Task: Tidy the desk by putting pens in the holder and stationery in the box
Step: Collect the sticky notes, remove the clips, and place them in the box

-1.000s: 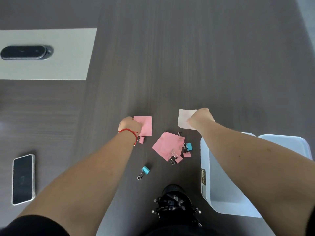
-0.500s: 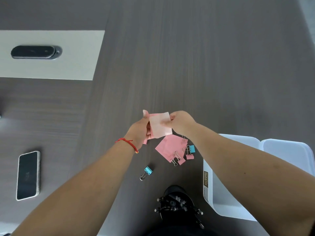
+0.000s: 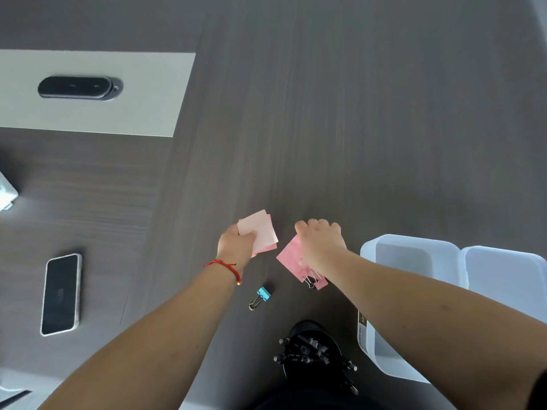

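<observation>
Above the desk (image 3: 355, 128), left hand (image 3: 235, 247) grips sticky notes (image 3: 260, 232).

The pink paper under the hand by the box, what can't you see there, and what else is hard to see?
All in the head view:
- Pink paper: the right hand covers much of it, so its grip is unclear.
- Clips under that wrist: the arm hides their number.
- Box: the arm and picture edge hide its inside.
- Pen holder: dark, pens uncountable.
- Phone: screen too small to read.
</observation>
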`<state>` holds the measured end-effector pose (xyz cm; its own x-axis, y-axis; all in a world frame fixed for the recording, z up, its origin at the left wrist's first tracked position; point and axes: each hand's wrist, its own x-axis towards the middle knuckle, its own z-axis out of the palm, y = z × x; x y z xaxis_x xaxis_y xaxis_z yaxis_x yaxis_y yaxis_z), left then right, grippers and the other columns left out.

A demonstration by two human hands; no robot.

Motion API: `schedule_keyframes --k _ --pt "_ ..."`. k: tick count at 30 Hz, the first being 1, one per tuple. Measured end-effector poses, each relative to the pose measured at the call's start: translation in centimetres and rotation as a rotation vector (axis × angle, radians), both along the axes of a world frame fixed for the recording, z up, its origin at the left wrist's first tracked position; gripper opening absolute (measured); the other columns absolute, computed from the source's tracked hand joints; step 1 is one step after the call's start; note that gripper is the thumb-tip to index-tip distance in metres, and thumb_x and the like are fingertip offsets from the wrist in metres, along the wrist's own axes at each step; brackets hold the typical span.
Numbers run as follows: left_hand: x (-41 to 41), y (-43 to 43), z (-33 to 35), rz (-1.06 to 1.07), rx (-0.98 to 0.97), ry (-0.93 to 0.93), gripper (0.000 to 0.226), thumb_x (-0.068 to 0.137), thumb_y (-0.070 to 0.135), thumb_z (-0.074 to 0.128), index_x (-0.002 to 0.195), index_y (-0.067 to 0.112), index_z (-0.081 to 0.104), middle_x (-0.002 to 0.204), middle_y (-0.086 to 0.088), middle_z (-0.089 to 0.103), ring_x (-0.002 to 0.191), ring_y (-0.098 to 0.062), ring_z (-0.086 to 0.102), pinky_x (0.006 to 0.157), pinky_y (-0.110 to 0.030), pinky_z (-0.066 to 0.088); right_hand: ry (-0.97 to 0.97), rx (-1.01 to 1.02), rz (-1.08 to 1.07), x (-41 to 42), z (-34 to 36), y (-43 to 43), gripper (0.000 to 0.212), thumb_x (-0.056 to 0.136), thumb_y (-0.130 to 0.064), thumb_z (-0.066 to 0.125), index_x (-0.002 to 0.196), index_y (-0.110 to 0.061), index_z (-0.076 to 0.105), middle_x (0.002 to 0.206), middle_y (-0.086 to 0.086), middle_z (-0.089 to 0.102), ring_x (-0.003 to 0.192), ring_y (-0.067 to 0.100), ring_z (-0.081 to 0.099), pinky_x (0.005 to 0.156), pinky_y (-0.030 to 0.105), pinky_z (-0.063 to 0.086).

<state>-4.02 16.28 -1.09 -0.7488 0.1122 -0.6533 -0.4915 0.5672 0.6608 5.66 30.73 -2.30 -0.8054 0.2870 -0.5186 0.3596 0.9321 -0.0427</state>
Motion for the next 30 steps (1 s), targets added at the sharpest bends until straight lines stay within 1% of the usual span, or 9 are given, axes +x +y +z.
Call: schedule_keyframes --k 9,15,17,19,21,23,26,29,30 --pt "-0.1 -1.1 0.0 0.034 0.028 -0.039 0.036 0.089 0.009 0.055 0.125 0.010 0.058 0.109 -0.005 0.064 0.100 -0.029 0.062 0.082 -0.038 0.056 -0.043 -0.032 0.031 0.3 0.2 0.7 0.037 0.086 -0.039 0.058 0.121 -0.027 0.060 0.118 0.001 0.055 0.113 0.024 0.047 0.092 0.041 0.039" --pt "0.2 -1.8 1.1 0.044 0.062 -0.026 0.038 0.088 0.013 0.056 0.126 0.013 0.058 0.115 -0.006 0.064 0.109 -0.030 0.062 0.093 -0.047 0.055 0.068 -0.170 -0.300 -0.1 2.3 2.7 0.028 0.094 -0.026 0.048 0.118 -0.031 0.060 0.114 -0.003 0.061 0.112 0.023 0.051 0.090 0.039 0.039" --pt "0.3 -1.6 2.0 0.051 0.042 -0.030 0.036 0.089 0.016 0.057 0.125 0.011 0.057 0.112 -0.007 0.061 0.106 -0.032 0.061 0.092 -0.051 0.055 0.168 -0.347 -0.508 -0.1 4.0 3.5 0.024 0.093 -0.034 0.052 0.111 -0.023 0.063 0.095 -0.003 0.063 0.093 0.024 0.060 0.083 0.035 0.043" --pt "0.5 -1.0 3.1 0.062 0.037 -0.037 0.035 0.091 0.016 0.055 0.125 0.009 0.055 0.108 -0.008 0.057 0.100 -0.031 0.058 0.091 -0.053 0.055 0.307 -0.558 -0.661 0.0 6.1 3.8 0.031 0.092 -0.037 0.054 0.103 -0.010 0.064 0.075 0.001 0.056 0.069 0.022 0.053 0.063 0.030 0.039" --pt "0.8 -0.6 4.2 0.071 0.075 -0.060 0.033 0.091 0.015 0.054 0.123 0.008 0.054 0.108 -0.009 0.056 0.097 -0.030 0.058 0.089 -0.051 0.056 0.367 -0.763 -0.767 0.3 8.2 3.5 0.032 0.092 -0.037 0.057 0.101 -0.007 0.066 0.080 0.013 0.058 0.069 0.021 0.047 0.061 0.030 0.037" --pt "1.5 -0.4 5.2 0.053 0.180 -0.096 0.022 0.093 0.012 0.052 0.115 0.011 0.056 0.107 -0.010 0.059 0.093 -0.029 0.061 0.078 -0.040 0.061 0.356 -0.918 -0.822 0.6 9.6 3.0 0.025 0.088 -0.042 0.062 0.094 -0.019 0.068 0.096 0.025 0.064 0.077 0.020 0.048 0.069 0.039 0.046" --pt "2.8 0.4 7.5 0.130 0.320 -0.187 0.016 0.097 0.016 0.048 0.109 0.015 0.058 0.095 -0.009 0.065 0.080 -0.025 0.065 0.061 -0.032 0.061 0.320 -0.935 -0.785 1.3 11.4 1.8 0.025 0.088 -0.042 0.063 0.094 -0.018 0.067 0.087 0.013 0.059 0.074 0.021 0.048 0.067 0.036 0.044" --pt "4.4 0.9 9.7 0.138 0.411 -0.287 0.023 0.098 0.039 0.044 0.098 0.023 0.061 0.095 -0.006 0.068 0.087 -0.026 0.066 0.075 -0.038 0.058 0.378 -0.895 -0.781 2.0 12.2 0.6 0.031 0.089 -0.036 0.064 0.100 -0.007 0.063 0.073 0.000 0.053 0.060 0.015 0.044 0.056 0.026 0.036" --pt "4.8 0.7 9.9 0.092 0.438 -0.276 0.018 0.096 0.037 0.049 0.100 0.024 0.061 0.098 -0.006 0.068 0.088 -0.025 0.066 0.076 -0.036 0.058 0.387 -0.876 -0.778 2.2 12.4 0.1 0.028 0.089 -0.034 0.065 0.097 -0.007 0.061 0.069 -0.003 0.050 0.056 0.013 0.042 0.053 0.023 0.034"
